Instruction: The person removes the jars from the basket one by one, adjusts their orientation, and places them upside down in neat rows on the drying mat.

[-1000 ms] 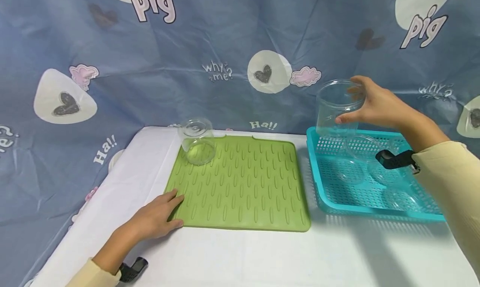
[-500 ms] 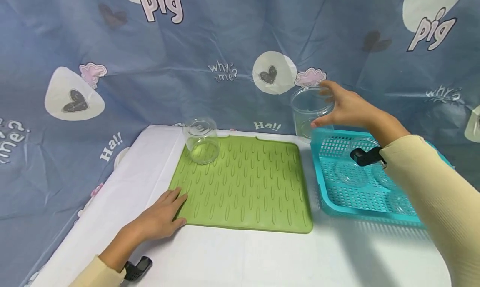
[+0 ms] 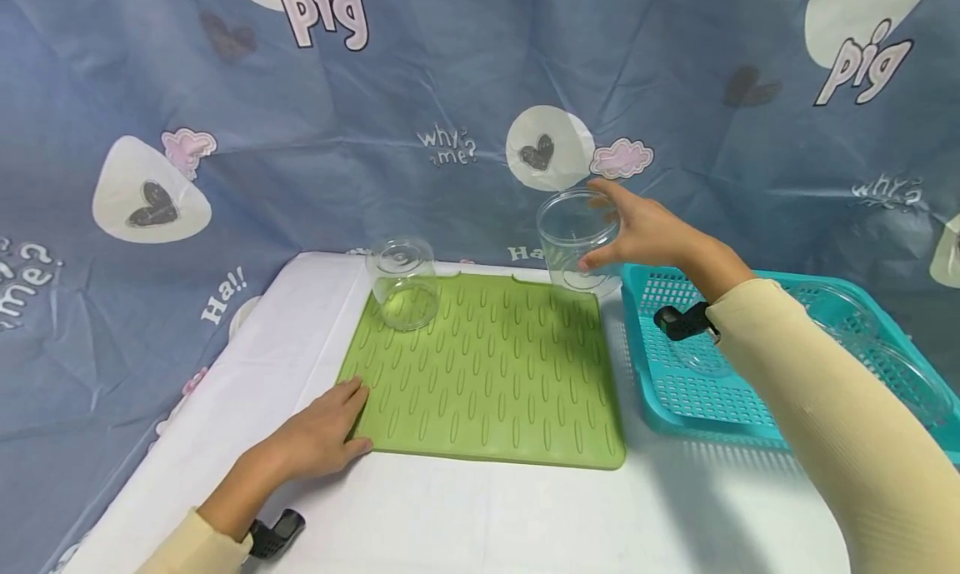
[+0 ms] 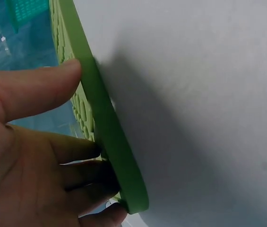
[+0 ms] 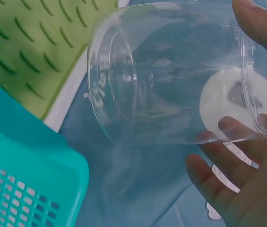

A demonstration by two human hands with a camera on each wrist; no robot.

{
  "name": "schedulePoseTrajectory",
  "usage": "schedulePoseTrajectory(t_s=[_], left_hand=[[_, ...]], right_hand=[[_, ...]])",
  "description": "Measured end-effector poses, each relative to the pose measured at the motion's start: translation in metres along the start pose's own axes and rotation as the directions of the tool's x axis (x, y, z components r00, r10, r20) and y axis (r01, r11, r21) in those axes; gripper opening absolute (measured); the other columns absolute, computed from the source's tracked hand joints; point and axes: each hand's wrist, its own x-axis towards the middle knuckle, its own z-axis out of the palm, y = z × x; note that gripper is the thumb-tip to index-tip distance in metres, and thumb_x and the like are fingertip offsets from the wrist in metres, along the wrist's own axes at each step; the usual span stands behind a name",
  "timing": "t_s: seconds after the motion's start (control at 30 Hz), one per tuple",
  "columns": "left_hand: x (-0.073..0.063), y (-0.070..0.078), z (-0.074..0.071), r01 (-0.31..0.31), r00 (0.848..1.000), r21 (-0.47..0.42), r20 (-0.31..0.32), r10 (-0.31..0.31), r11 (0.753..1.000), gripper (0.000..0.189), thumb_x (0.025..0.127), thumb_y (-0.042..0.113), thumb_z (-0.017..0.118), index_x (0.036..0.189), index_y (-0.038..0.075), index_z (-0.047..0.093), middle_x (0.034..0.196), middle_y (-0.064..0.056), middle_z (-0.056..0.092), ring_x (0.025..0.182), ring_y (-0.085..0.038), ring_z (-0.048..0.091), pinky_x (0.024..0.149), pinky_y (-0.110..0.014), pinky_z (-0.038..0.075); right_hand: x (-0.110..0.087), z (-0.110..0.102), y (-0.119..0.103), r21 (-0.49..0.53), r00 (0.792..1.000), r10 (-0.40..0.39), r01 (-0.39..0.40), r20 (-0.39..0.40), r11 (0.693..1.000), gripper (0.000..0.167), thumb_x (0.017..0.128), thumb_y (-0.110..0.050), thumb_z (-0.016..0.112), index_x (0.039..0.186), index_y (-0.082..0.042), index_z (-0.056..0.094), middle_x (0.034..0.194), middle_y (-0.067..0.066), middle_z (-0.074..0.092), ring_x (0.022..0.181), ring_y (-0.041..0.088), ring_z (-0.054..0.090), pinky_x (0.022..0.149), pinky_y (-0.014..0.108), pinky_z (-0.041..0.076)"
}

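My right hand (image 3: 637,228) grips a clear plastic jar (image 3: 573,262) near its rim, thumb on the near side and fingers on the far side. The jar is held mouth up, above the back right corner of the green ridged mat (image 3: 487,374). In the right wrist view the see-through jar (image 5: 166,85) spans the gap between thumb and fingers. A second clear jar (image 3: 405,287) stands upside down on the mat's back left corner. My left hand (image 3: 322,432) rests at the mat's front left corner, its thumb and fingertips touching the edge (image 4: 109,123).
A turquoise perforated basket (image 3: 708,428) stands right of the mat, holding several clear round containers, partly hidden by my right forearm. White cloth (image 3: 450,516) covers the table. A blue printed curtain (image 3: 315,141) hangs close behind it.
The right hand has carried the jar left and down, from above the basket to above the mat's back right corner. The left hand and the upside-down jar stay put.
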Motion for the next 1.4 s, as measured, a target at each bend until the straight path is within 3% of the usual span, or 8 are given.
schedulePoseTrajectory(t_s=[0.3,0.73,1.4], left_hand=[[0.0,0.0,-0.004,0.001,1.0,0.003,-0.008,-0.001,1.0,0.08,0.09,0.031,0.071,0.144,-0.016,0.037,0.156,-0.034,0.03,0.145,-0.051,0.03,0.117,-0.06,0.033],[0.003,0.001,-0.005,-0.002,1.0,0.008,-0.017,0.002,1.0,0.081,0.087,0.034,0.074,0.143,-0.015,0.04,0.156,-0.032,0.031,0.144,-0.049,0.033,0.116,-0.059,0.035],[0.006,0.002,-0.007,0.037,0.999,-0.002,0.009,-0.037,0.999,0.083,0.085,0.035,0.076,0.142,-0.014,0.043,0.155,-0.032,0.034,0.142,-0.049,0.036,0.115,-0.059,0.037]], right_hand=[[0.005,0.014,-0.001,0.009,1.0,-0.008,0.008,0.029,1.0,0.118,0.074,-0.042,0.086,0.16,-0.019,0.009,0.16,0.01,0.036,0.144,0.037,0.04,0.106,0.061,0.045],[0.01,0.024,0.0,-0.011,0.999,-0.005,0.006,0.046,1.0,0.114,0.074,-0.043,0.086,0.158,-0.016,0.014,0.157,0.01,0.04,0.141,0.036,0.044,0.106,0.059,0.045],[0.012,0.035,-0.002,0.014,0.998,-0.037,0.038,-0.046,0.999,0.114,0.072,-0.037,0.088,0.155,-0.004,0.018,0.155,0.019,0.037,0.144,0.035,0.039,0.116,0.056,0.038]])
